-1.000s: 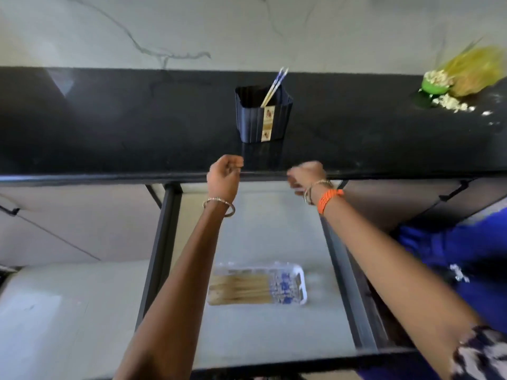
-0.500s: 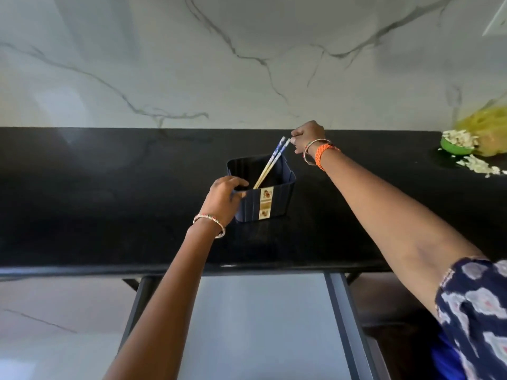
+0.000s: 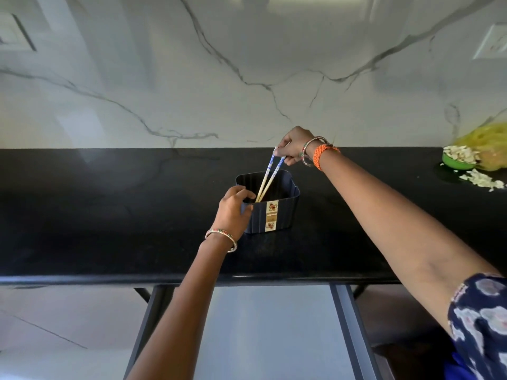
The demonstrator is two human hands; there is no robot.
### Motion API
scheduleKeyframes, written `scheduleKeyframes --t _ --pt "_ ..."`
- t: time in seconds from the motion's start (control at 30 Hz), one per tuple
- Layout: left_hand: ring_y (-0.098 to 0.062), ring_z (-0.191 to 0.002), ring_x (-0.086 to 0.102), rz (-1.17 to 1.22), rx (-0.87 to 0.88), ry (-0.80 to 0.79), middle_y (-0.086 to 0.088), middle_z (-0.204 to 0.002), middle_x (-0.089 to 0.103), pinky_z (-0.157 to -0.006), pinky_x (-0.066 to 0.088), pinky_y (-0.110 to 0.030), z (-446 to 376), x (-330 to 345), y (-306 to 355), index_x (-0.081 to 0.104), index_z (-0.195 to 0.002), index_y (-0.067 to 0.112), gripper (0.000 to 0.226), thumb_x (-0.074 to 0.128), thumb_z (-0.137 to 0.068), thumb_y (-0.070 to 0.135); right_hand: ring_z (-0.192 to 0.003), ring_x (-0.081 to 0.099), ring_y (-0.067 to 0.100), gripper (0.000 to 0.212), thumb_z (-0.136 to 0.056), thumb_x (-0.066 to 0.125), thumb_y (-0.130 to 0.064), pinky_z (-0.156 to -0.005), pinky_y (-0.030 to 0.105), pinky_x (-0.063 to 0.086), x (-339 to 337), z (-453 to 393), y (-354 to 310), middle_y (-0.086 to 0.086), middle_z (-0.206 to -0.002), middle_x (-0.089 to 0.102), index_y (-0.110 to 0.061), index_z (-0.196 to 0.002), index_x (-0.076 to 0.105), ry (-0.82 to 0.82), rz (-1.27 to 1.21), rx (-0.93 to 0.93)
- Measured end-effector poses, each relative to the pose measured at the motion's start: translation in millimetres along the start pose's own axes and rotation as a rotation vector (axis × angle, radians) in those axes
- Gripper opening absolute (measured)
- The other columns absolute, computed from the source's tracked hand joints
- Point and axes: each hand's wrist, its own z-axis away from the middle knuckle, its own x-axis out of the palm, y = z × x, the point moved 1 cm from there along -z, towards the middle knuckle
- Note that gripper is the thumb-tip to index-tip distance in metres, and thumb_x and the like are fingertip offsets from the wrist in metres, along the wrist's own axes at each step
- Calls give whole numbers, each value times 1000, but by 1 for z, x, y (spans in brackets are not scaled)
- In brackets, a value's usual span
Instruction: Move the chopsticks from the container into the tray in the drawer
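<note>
A dark blue ribbed container (image 3: 279, 212) with a paper label stands on the black counter (image 3: 109, 215). Two chopsticks (image 3: 267, 181), pale wood with blue-and-white tops, lean out of it toward the upper right. My right hand (image 3: 295, 145) pinches their patterned tops above the container's far rim. My left hand (image 3: 234, 208) grips the container's near left corner, thumb over the rim. Below the counter the open drawer (image 3: 269, 333) shows its pale floor between dark rails; the tray is out of view.
A green bowl (image 3: 456, 163) of pale chips stands at the counter's far right beside a yellow bag (image 3: 485, 144), with loose chips scattered in front. A white marble wall rises behind the counter. The drawer's right rail (image 3: 354, 333) runs toward me.
Both hands rose from the drawer edge to the counter. My left hand took hold of the container and my right hand closed on the chopstick tops. The view tilted up, hiding the tray.
</note>
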Motion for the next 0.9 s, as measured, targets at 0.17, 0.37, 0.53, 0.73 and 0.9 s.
scheduleKeyframes --t 0.17,0.37,0.53,0.73,0.9 --pt "-21 -115 51 47 -22 5 -8 -128 52 -87 37 -16 23 -15 16 62 -107 10 26 55 -84 1 -60 62 17 26 -85 70 -19 -60 27 59 17 27 -13 12 -83 65 0 -103 64 -56 -17 40" --pt "-11 -94 52 59 -51 66 -7 -116 58 -75 38 -12 45 -36 4 65 -100 11 25 55 -81 -1 -75 72 25 19 -80 71 -3 -64 26 62 13 47 -29 13 -78 69 6 -97 68 0 -105 96" --pt "-8 -73 52 134 -61 94 -2 -100 60 -65 38 -9 61 -53 9 65 -94 15 25 53 -82 -2 -89 71 29 20 -78 70 5 -84 35 58 -32 95 -41 19 -96 70 11 -97 69 137 -333 37" --pt "-12 -80 61 248 -219 148 0 -94 67 -72 43 -18 161 -34 -33 68 -88 15 28 51 -80 -5 -74 64 22 6 -84 59 13 -76 28 60 -21 225 27 13 -71 61 13 -81 64 327 -989 32" --pt "-25 -84 64 282 -550 82 -13 -99 70 -75 45 -28 258 -3 -95 69 -92 9 31 48 -78 -8 -54 69 12 16 -91 50 10 -53 15 57 81 320 131 9 -65 68 3 -79 59 131 -1203 525"
